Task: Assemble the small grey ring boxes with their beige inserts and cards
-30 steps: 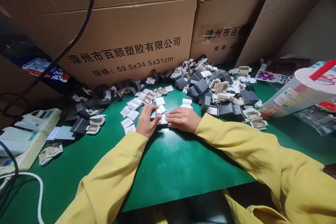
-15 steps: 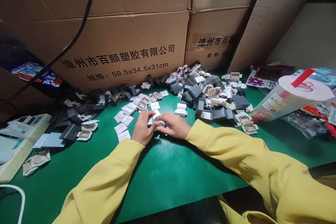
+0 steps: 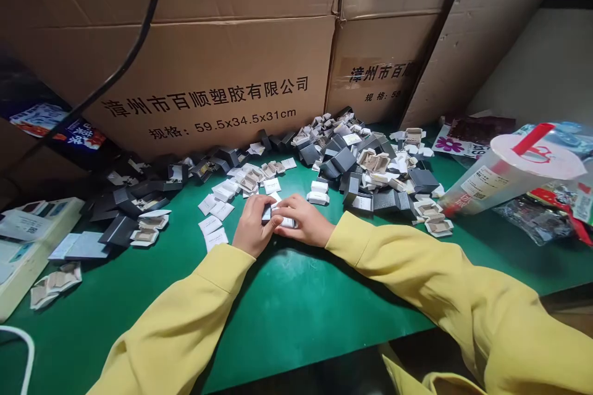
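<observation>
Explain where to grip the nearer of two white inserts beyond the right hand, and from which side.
Probably pinch the nearer white insert by its short ends from above: it lies flat on the green mat, both ends clear, a second insert close behind.

Left hand (image 3: 252, 229) and right hand (image 3: 304, 223) meet at the fingertips, both curled.

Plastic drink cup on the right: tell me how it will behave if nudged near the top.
The plastic drink cup looks wider at its lid than at its base, so it probably tips easily. Its translucent wall likely flexes under a squeeze. Being round, it would likely roll once down.
</observation>
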A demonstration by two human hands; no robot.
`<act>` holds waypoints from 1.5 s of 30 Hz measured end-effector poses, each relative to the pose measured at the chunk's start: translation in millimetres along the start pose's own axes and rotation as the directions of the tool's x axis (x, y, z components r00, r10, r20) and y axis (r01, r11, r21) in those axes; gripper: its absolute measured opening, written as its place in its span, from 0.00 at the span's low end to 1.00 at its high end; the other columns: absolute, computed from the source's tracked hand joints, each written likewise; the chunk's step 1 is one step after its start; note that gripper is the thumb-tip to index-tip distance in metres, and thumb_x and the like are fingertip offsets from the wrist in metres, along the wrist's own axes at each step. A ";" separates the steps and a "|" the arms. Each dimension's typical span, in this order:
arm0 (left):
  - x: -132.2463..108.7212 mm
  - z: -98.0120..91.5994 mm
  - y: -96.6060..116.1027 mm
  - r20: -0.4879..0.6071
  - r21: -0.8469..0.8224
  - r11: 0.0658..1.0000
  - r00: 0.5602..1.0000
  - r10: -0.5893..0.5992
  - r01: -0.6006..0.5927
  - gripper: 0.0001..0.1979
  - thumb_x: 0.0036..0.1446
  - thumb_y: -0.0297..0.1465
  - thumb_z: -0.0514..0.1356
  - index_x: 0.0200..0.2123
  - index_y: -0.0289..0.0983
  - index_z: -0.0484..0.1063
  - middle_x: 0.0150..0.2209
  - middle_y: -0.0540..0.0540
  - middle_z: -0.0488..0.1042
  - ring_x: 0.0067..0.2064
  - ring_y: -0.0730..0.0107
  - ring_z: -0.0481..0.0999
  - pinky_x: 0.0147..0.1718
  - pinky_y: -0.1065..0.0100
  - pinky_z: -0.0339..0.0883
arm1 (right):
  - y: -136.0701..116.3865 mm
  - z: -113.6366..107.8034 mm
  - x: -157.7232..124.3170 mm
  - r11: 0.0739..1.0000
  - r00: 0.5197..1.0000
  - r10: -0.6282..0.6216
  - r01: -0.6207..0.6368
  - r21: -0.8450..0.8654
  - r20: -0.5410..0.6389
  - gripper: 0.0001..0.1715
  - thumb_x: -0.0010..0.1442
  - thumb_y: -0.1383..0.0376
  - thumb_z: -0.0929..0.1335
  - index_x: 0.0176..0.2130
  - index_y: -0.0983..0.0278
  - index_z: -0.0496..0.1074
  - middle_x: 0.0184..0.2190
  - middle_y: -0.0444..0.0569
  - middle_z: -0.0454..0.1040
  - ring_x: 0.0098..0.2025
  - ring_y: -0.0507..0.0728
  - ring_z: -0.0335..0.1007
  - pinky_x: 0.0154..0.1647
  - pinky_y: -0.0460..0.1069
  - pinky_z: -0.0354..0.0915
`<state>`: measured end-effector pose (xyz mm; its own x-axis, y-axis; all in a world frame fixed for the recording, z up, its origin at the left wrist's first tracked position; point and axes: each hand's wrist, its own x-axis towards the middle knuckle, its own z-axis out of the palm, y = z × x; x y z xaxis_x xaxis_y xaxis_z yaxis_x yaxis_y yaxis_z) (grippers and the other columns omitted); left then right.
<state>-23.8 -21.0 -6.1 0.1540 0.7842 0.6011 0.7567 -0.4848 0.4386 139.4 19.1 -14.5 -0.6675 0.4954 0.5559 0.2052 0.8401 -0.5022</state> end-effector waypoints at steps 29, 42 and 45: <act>1.8 -1.0 0.3 -0.013 -0.012 1.000 1.000 0.020 -0.020 0.22 0.56 0.48 0.47 0.39 0.36 0.64 0.36 0.43 0.67 0.39 0.64 0.67 0.41 0.64 0.63 | 1.7 0.1 -2.8 0.997 0.999 0.039 -0.036 -0.074 0.037 0.15 0.58 0.58 0.65 0.43 0.62 0.69 0.42 0.50 0.72 0.44 0.58 0.62 0.46 0.54 0.61; 1.9 -0.3 2.4 -0.005 -0.016 1.000 1.000 -0.018 0.018 0.20 0.56 0.48 0.47 0.38 0.37 0.64 0.36 0.43 0.68 0.40 0.63 0.67 0.40 0.63 0.63 | 3.5 1.0 -1.5 0.994 1.000 0.013 -0.014 -0.110 -0.012 0.09 0.55 0.59 0.67 0.35 0.62 0.72 0.39 0.49 0.73 0.40 0.57 0.58 0.42 0.54 0.61; 2.5 -0.8 3.1 0.015 0.000 0.999 0.999 -0.049 0.049 0.17 0.56 0.46 0.50 0.37 0.38 0.64 0.35 0.44 0.68 0.40 0.63 0.67 0.41 0.62 0.63 | 4.4 -1.0 -0.1 0.987 1.000 -0.005 0.008 -0.159 0.022 0.09 0.54 0.60 0.67 0.34 0.62 0.71 0.39 0.50 0.72 0.39 0.57 0.57 0.40 0.54 0.59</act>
<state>-21.6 -20.8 -2.7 0.1265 0.8126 0.5689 0.7630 -0.4462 0.4677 141.1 23.0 -16.1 -0.6841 0.4865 0.5434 0.3107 0.8684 -0.3864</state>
